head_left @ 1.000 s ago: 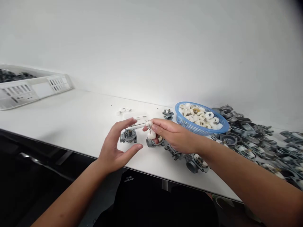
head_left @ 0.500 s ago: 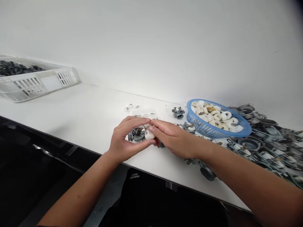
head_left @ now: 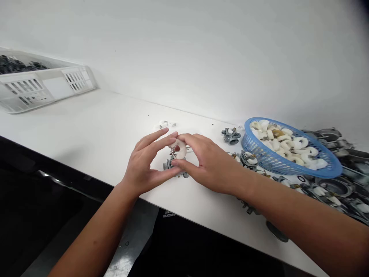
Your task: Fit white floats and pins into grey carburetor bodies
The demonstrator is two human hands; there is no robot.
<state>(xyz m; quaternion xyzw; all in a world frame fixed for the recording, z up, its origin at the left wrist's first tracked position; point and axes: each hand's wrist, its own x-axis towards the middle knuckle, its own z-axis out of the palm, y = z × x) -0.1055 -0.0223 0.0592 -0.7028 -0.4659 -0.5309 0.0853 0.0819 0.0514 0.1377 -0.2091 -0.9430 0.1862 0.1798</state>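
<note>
A white ring-shaped carburetor float with a small metal piece is between my two hands, over the table. My right hand pinches it between thumb and forefinger. My left hand curls around its left side, forefinger tip at the top and thumb underneath, beside the right thumb. Just below the float, partly hidden by my fingers, a grey metal carburetor body rests on the white table. Behind my hands lie a few more white floats.
A blue basket full of white floats stands at the right. Many carburetor bodies crowd around it, and one small body sits left of it. At the far left is a white crate with dark parts.
The float has turned and risen, so its ring shape now faces me. My right hand has opened from a flatter pose into a pinch. The view has shifted, moving the basket rightward.
</note>
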